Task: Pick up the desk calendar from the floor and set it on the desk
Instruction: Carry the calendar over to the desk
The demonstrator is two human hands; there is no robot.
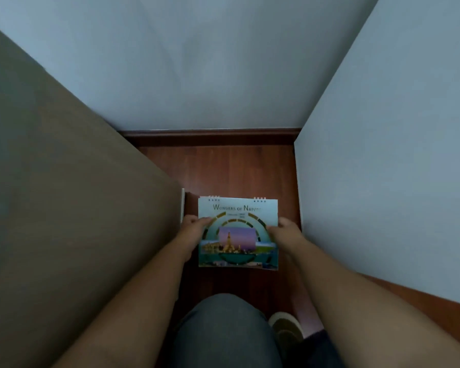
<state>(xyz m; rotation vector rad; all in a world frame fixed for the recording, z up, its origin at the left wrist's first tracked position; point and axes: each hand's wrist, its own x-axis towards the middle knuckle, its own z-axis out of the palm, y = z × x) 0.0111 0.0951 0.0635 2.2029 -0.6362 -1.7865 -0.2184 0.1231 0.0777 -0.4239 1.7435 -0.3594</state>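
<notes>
The desk calendar (238,232) is a spiral-bound card with a pale blue cover, the title "Wonders of Nature" and a temple photo. It sits low over the dark red wooden floor (223,171) in a narrow gap. My left hand (195,228) grips its left edge, thumb on the cover. My right hand (287,231) grips its right edge the same way. Whether the calendar still touches the floor cannot be told. A large brown flat surface (64,208) fills the left side; it may be the desk.
A pale wall (210,62) with a wooden skirting board (210,135) closes the gap ahead. A white panel (383,155) bounds the right side. My grey-trousered knee (223,333) and a shoe (287,328) are at the bottom.
</notes>
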